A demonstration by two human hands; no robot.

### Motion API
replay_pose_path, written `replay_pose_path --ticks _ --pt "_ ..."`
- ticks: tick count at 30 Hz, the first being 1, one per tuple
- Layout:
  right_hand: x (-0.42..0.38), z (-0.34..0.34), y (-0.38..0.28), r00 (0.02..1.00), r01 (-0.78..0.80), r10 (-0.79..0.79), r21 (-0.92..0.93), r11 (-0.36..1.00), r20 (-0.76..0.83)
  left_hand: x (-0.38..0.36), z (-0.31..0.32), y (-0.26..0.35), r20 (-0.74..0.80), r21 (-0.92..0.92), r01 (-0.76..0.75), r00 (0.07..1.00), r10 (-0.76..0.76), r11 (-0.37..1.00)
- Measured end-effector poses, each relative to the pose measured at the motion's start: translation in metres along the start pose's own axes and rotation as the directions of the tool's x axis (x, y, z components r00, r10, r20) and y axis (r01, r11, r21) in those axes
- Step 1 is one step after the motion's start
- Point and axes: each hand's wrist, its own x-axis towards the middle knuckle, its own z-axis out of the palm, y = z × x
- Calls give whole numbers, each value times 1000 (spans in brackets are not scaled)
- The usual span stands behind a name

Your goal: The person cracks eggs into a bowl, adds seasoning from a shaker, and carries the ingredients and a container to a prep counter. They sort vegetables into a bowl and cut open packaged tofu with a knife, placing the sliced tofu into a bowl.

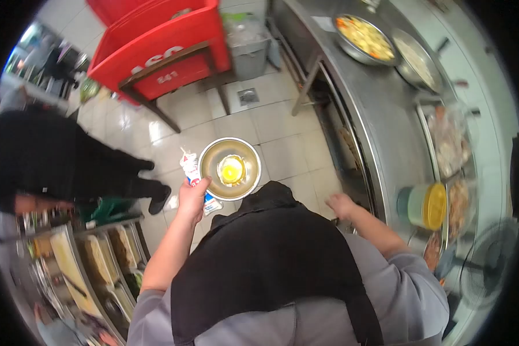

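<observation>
My left hand (pixel 193 199) grips the rim of a round metal bowl (pixel 252 173). Inside the bowl lies a cracked raw egg (pixel 233 169) with a bright yellow yolk. The same hand also clasps a white, red and blue plastic packet (pixel 212 204), its top crumpled, against the bowl's left side. Low beside the front of the steel counter (pixel 366 124) is my right hand (pixel 341 206), its fingers loosely apart with nothing visible in them.
On the counter stand a bowl of cut vegetables (pixel 360 40), a shallow pan (pixel 415 60), trays of bagged food (pixel 444 138) and a yellow-lidded container (pixel 434 206). A red bin (pixel 173 63) is ahead. A person in black (pixel 57 161) stands left, above food trays (pixel 98 259).
</observation>
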Motion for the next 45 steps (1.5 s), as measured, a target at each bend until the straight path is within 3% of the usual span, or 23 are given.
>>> replay_pose_path --ticks 3,4,5,6,7,9,10,12,14,18,20,22,23,25,26,29,32,35,38,39,41,42,45 --pt "-66 105 -50 987 -96 83 93 991 134 22 12 16 150 202 -2 988 -29 979" --pt "-90 168 -55 979 -195 203 162 967 -35 43 24 5 231 159 19 971 -56 987" --pt "-137 173 -73 886 -457 433 471 755 164 65 22 -11 354 146 40 931 -90 988" --pt "-185 173 -96 675 -619 640 754 220 367 39 52 -36 366 127 134 915 -172 983" --pt "-237 169 -120 414 -559 755 797 -231 509 45 50 -35 355 175 113 919 -169 978" --pt "-275 257 -150 643 -725 749 442 528 159 31 74 -23 401 134 137 898 -180 982" --pt "-297 301 -174 418 -750 899 607 261 129 35 79 -23 453 159 163 864 -219 974" --pt "-334 338 -227 -105 -532 966 808 -254 234 32 88 -20 531 194 157 813 -238 968" --pt "-332 285 -276 -374 -127 744 764 -632 554 16 82 14 500 276 107 833 -238 955" --pt "-388 337 -300 -738 94 463 754 -650 491 -35 120 24 558 322 71 792 -250 944" --pt "-444 376 -283 -804 100 383 739 -666 455 -56 154 -8 620 291 65 747 -240 955" --pt "-469 404 -293 -771 134 387 724 -677 505 -92 178 -15 538 244 54 823 -181 968" --pt "-488 425 -294 -695 228 408 720 -655 592 -133 170 -10 658 261 -59 742 -132 964" --pt "-519 472 -297 -502 417 456 668 -616 734 -139 198 -27 618 279 -39 772 -149 959" --pt "-520 520 -290 -587 351 449 711 -609 674 -143 208 -34 607 285 -41 781 -147 958" --pt "-548 523 -268 -716 177 438 748 -639 544 -164 228 -41 589 313 -75 797 -131 947" --pt "-552 551 -224 -530 284 399 600 -748 748 -182 243 -43 579 320 -130 811 -85 939" --pt "-545 555 -214 -642 172 369 595 -785 672 -179 243 -39 601 310 -222 799 -10 925" --pt "-552 532 -215 -609 214 334 554 -804 720 -166 233 -39 709 273 -433 694 125 859" --pt "-553 522 -216 -603 218 318 535 -816 732 -172 234 -34 680 308 -352 731 54 884" --pt "-550 526 -221 -659 290 311 612 -735 685 -205 251 -26 578 392 -96 800 -164 915" --pt "-550 527 -226 -702 317 304 665 -677 644 -188 257 -35 562 274 -81 822 -92 958" --pt "-564 506 -255 -419 851 455 514 -104 786 -158 260 -36 572 330 -4 796 -196 944"
